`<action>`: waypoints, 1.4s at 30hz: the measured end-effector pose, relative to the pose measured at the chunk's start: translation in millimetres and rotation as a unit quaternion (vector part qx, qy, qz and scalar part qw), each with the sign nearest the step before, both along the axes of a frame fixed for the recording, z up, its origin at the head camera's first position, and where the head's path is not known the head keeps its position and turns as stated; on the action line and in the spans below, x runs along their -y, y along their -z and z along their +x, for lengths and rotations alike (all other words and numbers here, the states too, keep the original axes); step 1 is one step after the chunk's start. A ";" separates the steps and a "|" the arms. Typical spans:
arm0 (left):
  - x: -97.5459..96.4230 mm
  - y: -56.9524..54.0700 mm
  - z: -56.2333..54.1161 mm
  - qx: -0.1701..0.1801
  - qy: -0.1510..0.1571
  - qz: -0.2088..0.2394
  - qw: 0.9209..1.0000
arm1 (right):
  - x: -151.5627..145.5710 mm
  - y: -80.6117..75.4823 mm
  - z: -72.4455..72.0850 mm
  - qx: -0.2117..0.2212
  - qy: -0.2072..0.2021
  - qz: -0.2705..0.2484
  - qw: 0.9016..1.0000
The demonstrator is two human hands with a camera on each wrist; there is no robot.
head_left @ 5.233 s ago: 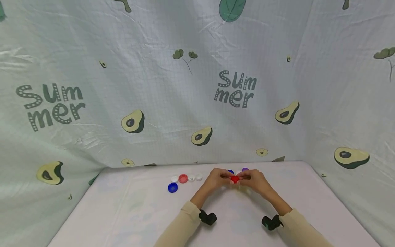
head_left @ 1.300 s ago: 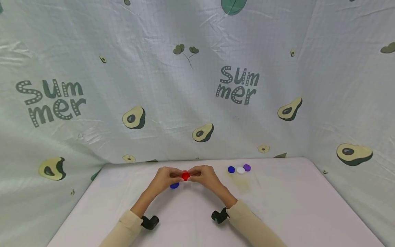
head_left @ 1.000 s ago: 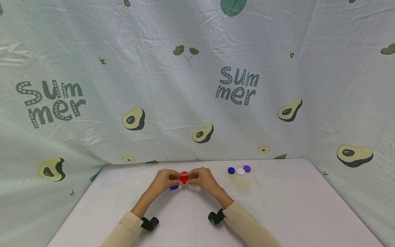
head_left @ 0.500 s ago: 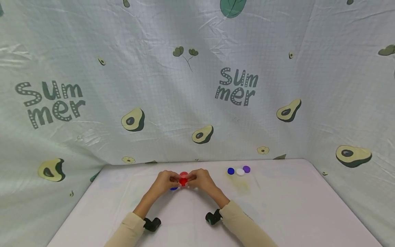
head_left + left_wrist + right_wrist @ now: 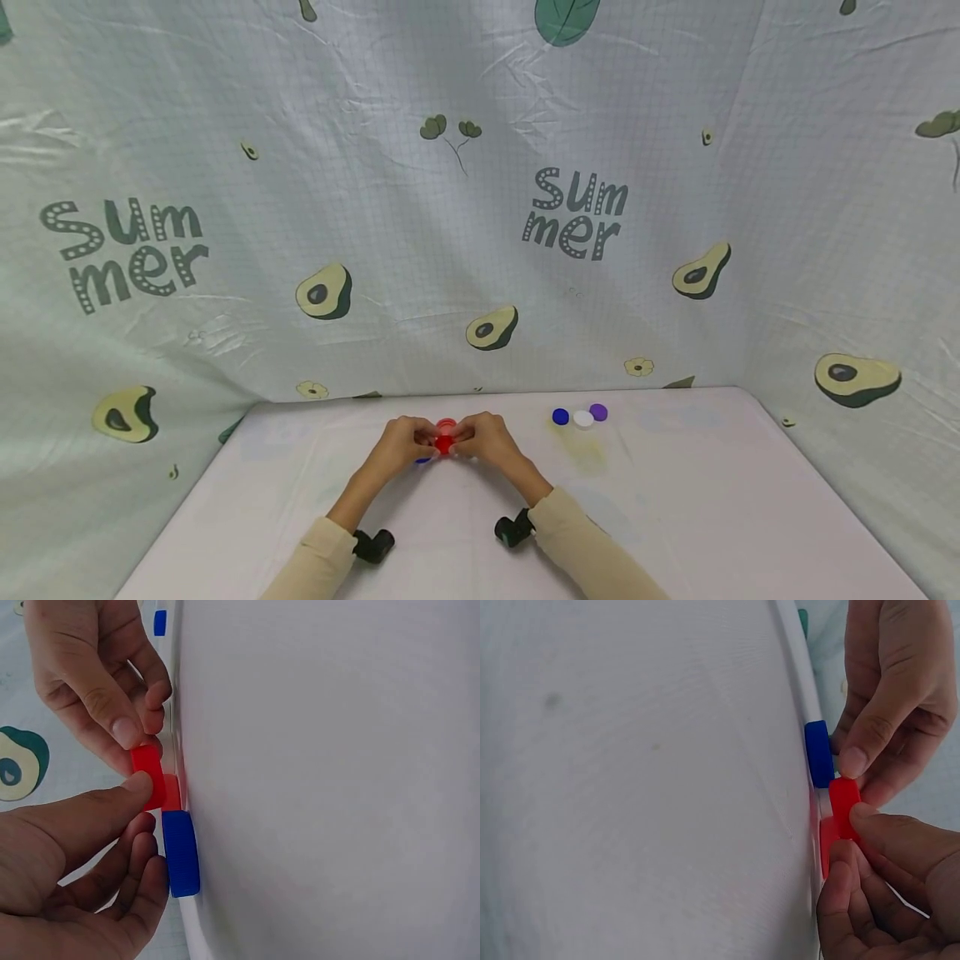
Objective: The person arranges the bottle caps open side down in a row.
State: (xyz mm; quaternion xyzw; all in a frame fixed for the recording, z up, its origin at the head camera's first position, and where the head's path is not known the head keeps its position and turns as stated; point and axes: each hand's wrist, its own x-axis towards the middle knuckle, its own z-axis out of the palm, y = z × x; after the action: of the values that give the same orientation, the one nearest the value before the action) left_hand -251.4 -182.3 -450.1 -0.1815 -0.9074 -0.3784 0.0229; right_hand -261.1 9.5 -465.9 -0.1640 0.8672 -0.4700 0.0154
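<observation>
Both hands pinch a bright red bottle cap [image 5: 444, 445] between thumbs and fingertips, the left hand [image 5: 397, 442] from the left and the right hand [image 5: 491, 440] from the right. Just behind it lies a paler red bottle cap [image 5: 446, 424], also seen in the left wrist view beside the held cap [image 5: 149, 778]. A larger blue bottle cap [image 5: 819, 754] lies close to the left fingers; in the head view the left hand covers most of it. Whether the held cap touches the paler red one I cannot tell. White caps seen here earlier are hidden by the hands.
To the right at the back of the table [image 5: 720, 500] lie a small blue cap [image 5: 561, 417], a white cap [image 5: 583, 419] and a purple cap [image 5: 598, 412]. A printed cloth [image 5: 405, 233] hangs behind the table's rear edge.
Since the earliest frame, both hands have carried the red bottle cap leftward, from beside the right-hand caps to the left group. Over the last second they have come slightly nearer the body.
</observation>
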 end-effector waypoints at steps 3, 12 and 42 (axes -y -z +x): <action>-0.6 -1.3 0.8 -0.003 -0.001 -0.010 1.000 | 0.2 1.1 -1.4 -0.005 -0.001 -0.002 1.000; -5.4 -1.6 1.7 0.001 -0.011 -0.031 0.999 | 1.0 -3.4 2.3 -0.018 -0.007 0.015 1.000; -106.4 -9.3 -17.7 0.004 0.107 0.073 0.992 | -138.3 -24.9 -11.7 -0.095 -0.042 0.096 0.990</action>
State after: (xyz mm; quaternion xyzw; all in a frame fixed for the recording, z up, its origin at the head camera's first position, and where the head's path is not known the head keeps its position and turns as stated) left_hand -269.1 -75.9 -440.8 -0.2742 -0.8528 -0.4443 -0.0080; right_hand -272.8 147.9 -441.1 -0.2422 0.8982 -0.3654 -0.0320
